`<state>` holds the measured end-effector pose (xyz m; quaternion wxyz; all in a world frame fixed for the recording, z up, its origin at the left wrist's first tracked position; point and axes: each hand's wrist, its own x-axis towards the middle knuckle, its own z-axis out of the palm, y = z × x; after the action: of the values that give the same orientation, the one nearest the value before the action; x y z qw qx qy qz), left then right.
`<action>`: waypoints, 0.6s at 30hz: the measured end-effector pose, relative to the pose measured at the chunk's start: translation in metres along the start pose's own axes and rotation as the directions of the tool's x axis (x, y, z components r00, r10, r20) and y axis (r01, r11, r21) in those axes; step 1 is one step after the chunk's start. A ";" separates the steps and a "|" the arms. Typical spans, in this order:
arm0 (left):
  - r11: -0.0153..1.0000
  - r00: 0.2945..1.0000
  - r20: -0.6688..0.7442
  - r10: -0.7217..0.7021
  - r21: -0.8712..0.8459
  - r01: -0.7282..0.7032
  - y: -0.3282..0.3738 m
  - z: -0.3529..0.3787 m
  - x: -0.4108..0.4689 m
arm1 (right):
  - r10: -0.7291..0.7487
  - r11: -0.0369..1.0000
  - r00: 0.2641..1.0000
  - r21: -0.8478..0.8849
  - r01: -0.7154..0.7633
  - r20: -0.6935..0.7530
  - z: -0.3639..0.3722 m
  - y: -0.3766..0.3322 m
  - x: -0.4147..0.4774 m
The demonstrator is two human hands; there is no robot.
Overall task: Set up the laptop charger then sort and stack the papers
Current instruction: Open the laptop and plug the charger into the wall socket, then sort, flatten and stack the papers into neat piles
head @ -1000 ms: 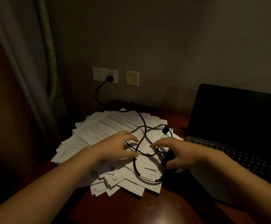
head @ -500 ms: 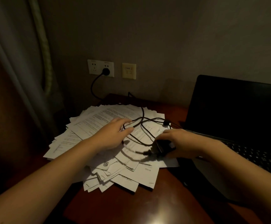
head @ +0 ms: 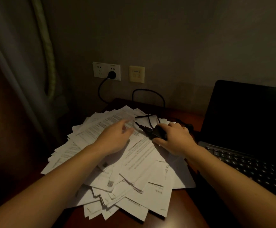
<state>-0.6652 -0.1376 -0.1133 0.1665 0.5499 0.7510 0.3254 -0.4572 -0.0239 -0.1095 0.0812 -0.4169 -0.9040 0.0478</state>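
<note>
A loose heap of printed papers [head: 139, 175] covers the left part of the dark red desk [head: 172, 211]. My right hand [head: 175, 137] grips the black charger brick [head: 157, 133] above the far side of the heap. Its black cable [head: 148, 118] trails over the papers and loops up behind the desk. The plug [head: 112, 74] sits in the white wall socket [head: 106, 71]. My left hand [head: 115, 137] hovers over the papers beside the brick, fingers relaxed and blurred, holding nothing. The open black laptop [head: 249, 145] stands at the right with a dark screen.
A cream wall plate [head: 136, 74] is right of the socket. A grey curtain with a green cord [head: 49, 51] hangs at the left. The desk's left edge runs under the papers, and bare wood shows at the front.
My right hand has lifted the charger brick up and farther back, pulling the cable loops off the papers. My left hand let go of the cable and now hovers over the heap.
</note>
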 end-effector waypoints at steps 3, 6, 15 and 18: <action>0.987 0.999 -0.002 0.051 0.150 -0.050 -0.002 0.001 0.010 | 0.103 0.995 0.994 0.001 -0.103 -0.034 0.005 0.002 0.014; 0.966 0.992 -0.012 0.124 0.229 -0.118 -0.006 0.004 0.019 | 0.190 0.982 0.980 0.002 -0.190 -0.068 0.009 0.006 0.026; 0.949 0.982 0.078 0.174 0.253 -0.188 -0.029 0.023 0.027 | 0.423 0.903 0.900 -0.028 -0.428 -0.103 0.016 0.036 0.053; 0.952 0.989 0.061 0.131 0.270 -0.143 -0.027 0.025 0.025 | 0.452 0.890 0.888 -0.034 -0.456 -0.079 0.017 0.038 0.056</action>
<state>-0.6774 -0.1118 -0.1470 0.0819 0.6252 0.7451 0.2175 -0.4678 0.0432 -0.1261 0.0881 -0.6199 -0.7792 0.0279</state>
